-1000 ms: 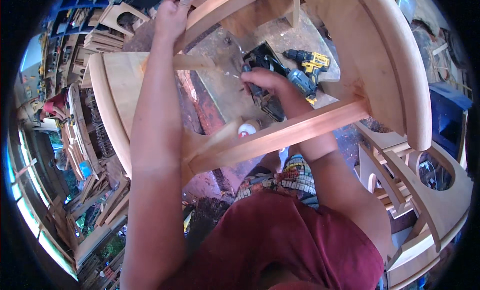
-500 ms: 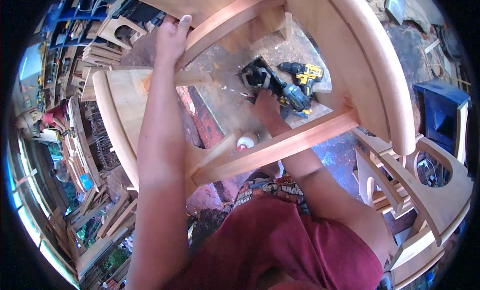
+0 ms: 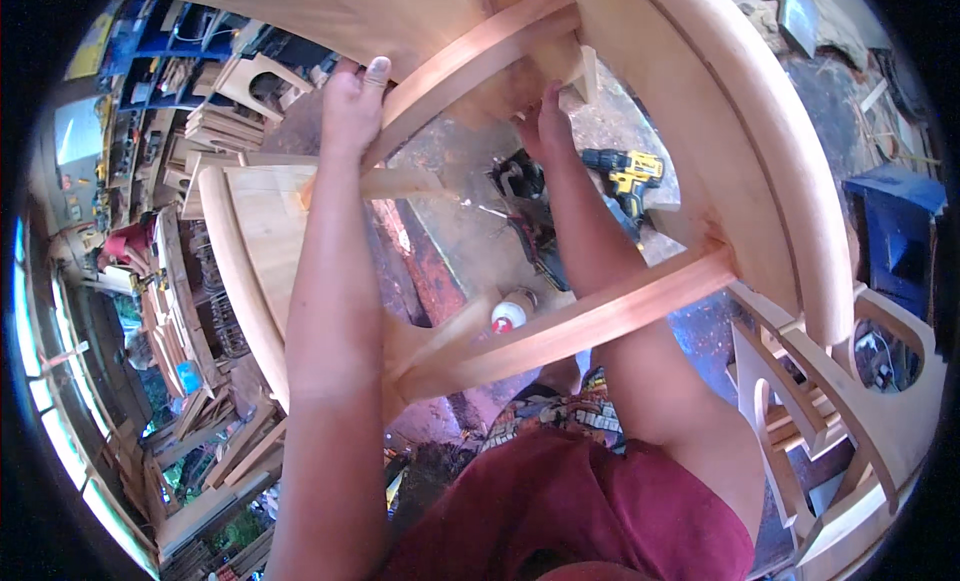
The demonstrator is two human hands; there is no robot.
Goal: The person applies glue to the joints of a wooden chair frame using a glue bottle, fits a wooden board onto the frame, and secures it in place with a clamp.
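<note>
Before me is a large pale wooden furniture frame (image 3: 735,131), with curved panels joined by crossbars. My left hand (image 3: 353,111) is closed around the frame's edge at the upper left, thumb up, beside the far curved crossbar (image 3: 470,66). Through the opening reaches my right hand (image 3: 545,129), its fingers apart and up against the far panel's underside, seemingly holding nothing. The near crossbar (image 3: 580,321) passes over my right forearm. Below that hand lie a dark tool (image 3: 515,176) and a slim dark-handled tool (image 3: 530,243); a yellow-and-black cordless drill (image 3: 628,173) lies to its right.
A bottle with a red cap (image 3: 512,311) stands inside the frame's opening. Curved wooden parts (image 3: 850,371) and a blue box (image 3: 895,226) are at right. Stacked boards (image 3: 215,131) and shelves line the left, where another person (image 3: 130,243) in red appears.
My right hand has left the tools on the surface and moved up to the frame's far panel. My left hand keeps its hold. The view has shifted slightly.
</note>
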